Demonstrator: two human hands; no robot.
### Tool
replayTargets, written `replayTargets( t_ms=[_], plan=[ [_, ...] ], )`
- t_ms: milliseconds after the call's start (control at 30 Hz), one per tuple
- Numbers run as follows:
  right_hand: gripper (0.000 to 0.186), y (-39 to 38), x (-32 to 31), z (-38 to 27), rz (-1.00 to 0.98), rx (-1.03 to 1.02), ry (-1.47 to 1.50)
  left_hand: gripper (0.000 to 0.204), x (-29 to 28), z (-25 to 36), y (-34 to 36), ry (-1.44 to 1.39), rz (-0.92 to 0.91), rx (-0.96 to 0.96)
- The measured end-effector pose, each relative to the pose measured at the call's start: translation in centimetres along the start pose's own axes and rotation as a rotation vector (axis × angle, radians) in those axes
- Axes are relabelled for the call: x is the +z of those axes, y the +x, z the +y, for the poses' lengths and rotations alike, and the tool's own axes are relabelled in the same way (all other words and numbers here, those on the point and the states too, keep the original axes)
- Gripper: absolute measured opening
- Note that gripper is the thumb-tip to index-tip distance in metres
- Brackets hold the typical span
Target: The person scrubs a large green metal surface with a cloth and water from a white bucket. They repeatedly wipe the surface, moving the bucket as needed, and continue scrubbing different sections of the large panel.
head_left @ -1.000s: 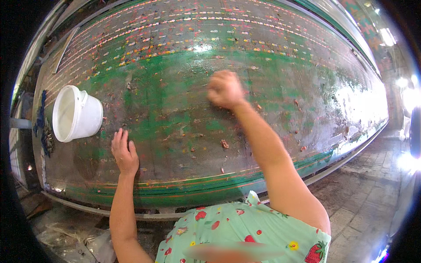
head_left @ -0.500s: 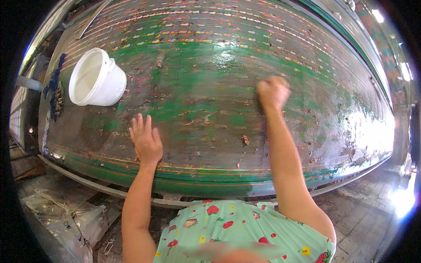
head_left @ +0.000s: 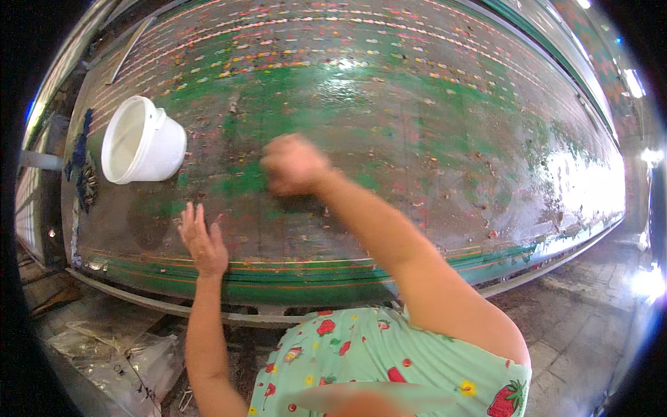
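My left hand rests on the near part of a wide table, fingers stretched out and holding nothing. My right hand is curled into a fist low over the middle of the table, slightly blurred by motion; whatever is in it is hidden. The table's surface is wet and stained green and brown, with small crumbs of reddish residue scattered over it. Lying on its side to the left, beyond my left hand, is a white plastic bucket with its mouth turned left.
Dark blue cloth lies along the table's left edge. Rows of coloured marks cross the far part. A metal rail borders the near edge. Clear plastic sheeting lies on the floor at lower left.
My right hand, still in a fist, has swept left across the table from the right side to the middle. Reddish clumps at mid-table are gone from view or covered by my arm.
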State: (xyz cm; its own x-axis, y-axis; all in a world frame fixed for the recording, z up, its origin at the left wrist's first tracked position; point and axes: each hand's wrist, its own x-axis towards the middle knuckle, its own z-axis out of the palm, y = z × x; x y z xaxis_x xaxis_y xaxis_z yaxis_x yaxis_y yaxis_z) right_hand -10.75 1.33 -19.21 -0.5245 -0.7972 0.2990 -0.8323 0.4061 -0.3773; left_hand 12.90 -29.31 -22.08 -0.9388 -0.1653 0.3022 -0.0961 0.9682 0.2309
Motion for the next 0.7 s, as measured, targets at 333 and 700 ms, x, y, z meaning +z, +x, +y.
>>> replayTargets(
  t_ms=[333, 700],
  plan=[
    [0.012, -36.3, -19.4, 14.0, 0.615, 0.973, -0.796, 0.066, 0.0, -0.6, -1.3, 0.184, -0.107, -0.232],
    [0.026, -2.4, 0.3, -0.9, 0.385, 0.479, -0.237, 0.057, 0.1, -0.7, -1.4, 0.118, -0.028, -0.298]
  ],
)
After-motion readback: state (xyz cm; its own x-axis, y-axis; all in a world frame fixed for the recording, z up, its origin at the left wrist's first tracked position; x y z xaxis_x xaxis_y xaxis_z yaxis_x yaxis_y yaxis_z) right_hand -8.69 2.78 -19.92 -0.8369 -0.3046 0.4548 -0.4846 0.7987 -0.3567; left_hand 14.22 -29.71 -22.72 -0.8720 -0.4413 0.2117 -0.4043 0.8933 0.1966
